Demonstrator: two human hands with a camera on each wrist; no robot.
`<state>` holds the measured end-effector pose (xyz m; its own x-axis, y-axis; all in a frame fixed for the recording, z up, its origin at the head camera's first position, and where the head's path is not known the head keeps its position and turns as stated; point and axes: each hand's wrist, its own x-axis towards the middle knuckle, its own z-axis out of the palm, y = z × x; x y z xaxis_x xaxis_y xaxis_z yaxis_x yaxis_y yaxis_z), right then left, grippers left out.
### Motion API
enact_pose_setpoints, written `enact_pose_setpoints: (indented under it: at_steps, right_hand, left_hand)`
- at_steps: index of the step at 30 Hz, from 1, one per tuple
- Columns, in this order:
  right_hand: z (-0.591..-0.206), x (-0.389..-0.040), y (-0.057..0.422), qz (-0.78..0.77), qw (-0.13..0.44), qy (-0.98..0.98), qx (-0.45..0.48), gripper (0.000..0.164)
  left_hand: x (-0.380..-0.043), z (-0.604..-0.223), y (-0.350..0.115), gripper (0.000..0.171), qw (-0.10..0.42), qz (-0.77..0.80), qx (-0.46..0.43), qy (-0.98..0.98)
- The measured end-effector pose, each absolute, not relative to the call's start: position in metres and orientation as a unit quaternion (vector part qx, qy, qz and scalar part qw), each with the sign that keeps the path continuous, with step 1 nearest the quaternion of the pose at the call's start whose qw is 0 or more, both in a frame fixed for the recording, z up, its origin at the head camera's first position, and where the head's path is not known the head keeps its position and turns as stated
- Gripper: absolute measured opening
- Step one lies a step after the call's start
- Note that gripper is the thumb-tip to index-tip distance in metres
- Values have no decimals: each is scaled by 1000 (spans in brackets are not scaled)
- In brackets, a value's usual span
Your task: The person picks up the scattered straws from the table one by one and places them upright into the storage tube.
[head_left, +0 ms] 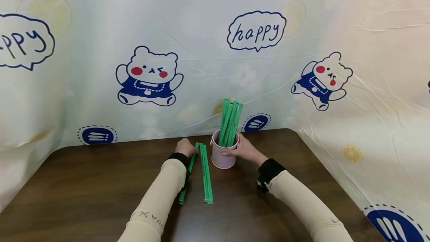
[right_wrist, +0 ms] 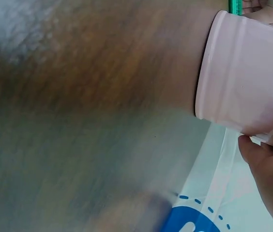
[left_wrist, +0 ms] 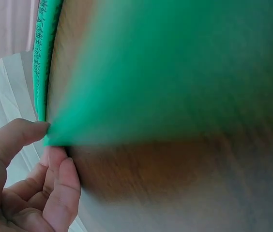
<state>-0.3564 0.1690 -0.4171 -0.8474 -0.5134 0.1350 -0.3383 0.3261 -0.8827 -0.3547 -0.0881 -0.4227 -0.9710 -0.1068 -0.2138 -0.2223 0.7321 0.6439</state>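
Observation:
My left hand [head_left: 186, 147] pinches the far end of a long, narrow green packet [head_left: 192, 165] between thumb and fingertips; in the left wrist view this packet [left_wrist: 141, 82] is blurred, close to the camera. Just right of it, more green packets [head_left: 206, 174] with black print lie side by side on the table. A small pink bucket [head_left: 223, 160] stands upright beyond them, holding several upright green packets [head_left: 230, 122]. My right hand [head_left: 248, 150] grips this bucket from its right side, thumb across the front, the other fingers mostly hidden behind.
The dark brown wooden table [head_left: 262, 212] ends just behind the bucket. A pale cloth backdrop [head_left: 208, 47] printed with bears and "happy" bubbles hangs along the back and right sides. A bucket handle's side fitting [head_left: 212, 141] juts out at the left of the rim.

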Motion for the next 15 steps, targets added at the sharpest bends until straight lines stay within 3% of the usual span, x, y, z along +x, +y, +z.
enact_pose_setpoints:
  at_steps: [15]
  right_hand:
    - [-421,-360,168,-510,65,811,-279,78]
  left_hand:
    - [-362,-423,-97,24,112,379,-88,915]
